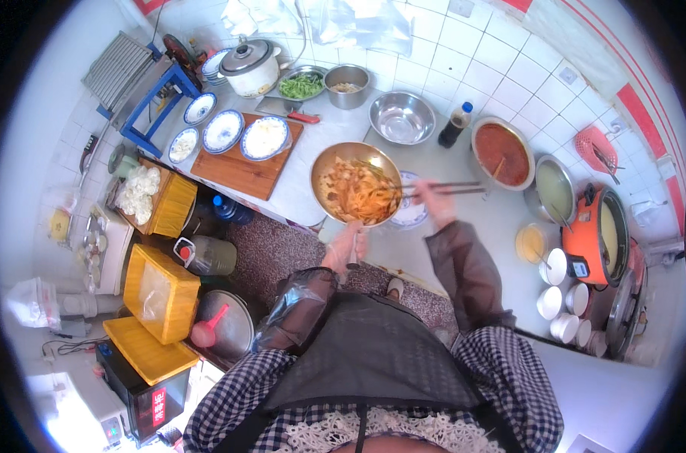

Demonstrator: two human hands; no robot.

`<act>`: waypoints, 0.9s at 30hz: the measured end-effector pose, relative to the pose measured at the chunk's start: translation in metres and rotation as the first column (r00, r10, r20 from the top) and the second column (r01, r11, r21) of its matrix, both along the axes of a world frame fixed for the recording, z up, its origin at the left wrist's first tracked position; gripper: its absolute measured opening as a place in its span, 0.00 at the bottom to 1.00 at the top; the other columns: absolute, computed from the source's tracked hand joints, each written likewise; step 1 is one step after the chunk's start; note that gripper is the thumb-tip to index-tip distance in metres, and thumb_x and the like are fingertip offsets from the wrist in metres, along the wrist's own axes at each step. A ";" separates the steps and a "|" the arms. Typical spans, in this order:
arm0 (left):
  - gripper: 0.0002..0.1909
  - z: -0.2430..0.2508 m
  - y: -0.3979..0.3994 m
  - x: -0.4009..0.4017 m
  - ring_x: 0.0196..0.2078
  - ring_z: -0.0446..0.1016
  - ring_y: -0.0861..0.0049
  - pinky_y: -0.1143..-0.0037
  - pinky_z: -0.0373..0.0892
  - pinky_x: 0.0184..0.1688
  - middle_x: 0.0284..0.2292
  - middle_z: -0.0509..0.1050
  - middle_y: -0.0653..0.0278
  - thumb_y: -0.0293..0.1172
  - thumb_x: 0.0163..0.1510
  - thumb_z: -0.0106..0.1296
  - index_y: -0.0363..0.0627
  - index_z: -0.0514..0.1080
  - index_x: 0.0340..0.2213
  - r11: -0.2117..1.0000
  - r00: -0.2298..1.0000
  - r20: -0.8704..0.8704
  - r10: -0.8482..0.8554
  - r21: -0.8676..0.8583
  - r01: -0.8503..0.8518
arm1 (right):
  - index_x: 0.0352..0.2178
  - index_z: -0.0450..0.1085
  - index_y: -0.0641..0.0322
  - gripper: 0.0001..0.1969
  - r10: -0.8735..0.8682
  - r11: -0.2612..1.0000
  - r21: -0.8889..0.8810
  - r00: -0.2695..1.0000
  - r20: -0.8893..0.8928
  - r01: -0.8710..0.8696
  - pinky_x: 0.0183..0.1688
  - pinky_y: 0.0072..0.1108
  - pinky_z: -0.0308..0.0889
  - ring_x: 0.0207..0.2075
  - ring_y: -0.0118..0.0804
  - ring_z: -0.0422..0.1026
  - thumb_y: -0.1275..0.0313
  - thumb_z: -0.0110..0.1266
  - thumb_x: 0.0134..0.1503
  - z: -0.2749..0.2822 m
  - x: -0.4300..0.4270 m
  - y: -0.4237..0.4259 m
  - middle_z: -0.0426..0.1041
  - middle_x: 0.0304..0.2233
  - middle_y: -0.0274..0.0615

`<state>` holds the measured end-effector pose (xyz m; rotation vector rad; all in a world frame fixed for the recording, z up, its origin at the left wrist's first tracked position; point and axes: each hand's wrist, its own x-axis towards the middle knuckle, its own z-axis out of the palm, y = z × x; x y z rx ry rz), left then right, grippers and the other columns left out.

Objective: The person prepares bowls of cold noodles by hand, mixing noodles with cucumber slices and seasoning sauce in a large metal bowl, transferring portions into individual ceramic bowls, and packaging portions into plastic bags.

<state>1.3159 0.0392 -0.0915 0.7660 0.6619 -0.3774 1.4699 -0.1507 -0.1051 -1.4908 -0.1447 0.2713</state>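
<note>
My left hand (344, 252) is closed around the handle of a round metal pan (321, 176), held at the counter's front edge. Inside lie sauced noodles (365, 192) mixed with paler pieces and some green strands. A pair of dark chopsticks (456, 187) is in my right hand (435, 203), which is blurred; their tips reach the noodles at the pan's right side. Partly hidden behind the pan and this hand is a blue-patterned white plate (406, 212). Both forearms wear dark sheer sleeve covers.
Beyond the pan stand a steel bowl (402, 118), a dark bottle (455, 125) and a pot of red sauce (501, 153). Plates rest on a wooden board (251, 170), near a red-handled cleaver (303, 117). To the right are an orange cooker (584, 243) and several white bowls (548, 303).
</note>
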 end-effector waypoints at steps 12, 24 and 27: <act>0.15 0.007 -0.070 0.008 0.15 0.58 0.83 0.80 0.57 0.18 0.15 0.59 0.74 0.46 0.56 0.39 0.48 0.62 0.24 0.980 0.994 0.034 -0.107 0.170 0.100 | 0.31 0.72 0.64 0.14 -0.099 0.989 -0.122 0.992 -0.080 0.089 0.31 0.20 0.69 0.25 0.30 0.73 0.63 0.57 0.52 -0.004 0.007 -0.021 0.74 0.28 0.39; 0.11 -0.008 -0.046 0.012 0.13 0.57 0.84 0.81 0.56 0.15 0.14 0.58 0.75 0.41 0.57 0.41 0.48 0.61 0.27 0.998 0.997 0.064 -0.033 -0.057 0.037 | 0.31 0.72 0.64 0.12 -0.074 0.993 -0.095 0.996 -0.055 0.068 0.29 0.20 0.68 0.24 0.28 0.72 0.65 0.55 0.53 -0.007 0.029 -0.053 0.74 0.24 0.38; 0.11 0.000 -0.073 0.008 0.13 0.57 0.85 0.81 0.56 0.15 0.15 0.59 0.75 0.40 0.57 0.40 0.49 0.61 0.25 0.974 0.980 0.056 -0.190 0.132 0.182 | 0.32 0.71 0.66 0.13 -0.160 0.986 -0.052 0.985 -0.066 0.157 0.28 0.21 0.68 0.24 0.29 0.73 0.65 0.56 0.53 -0.003 0.004 -0.025 0.74 0.25 0.40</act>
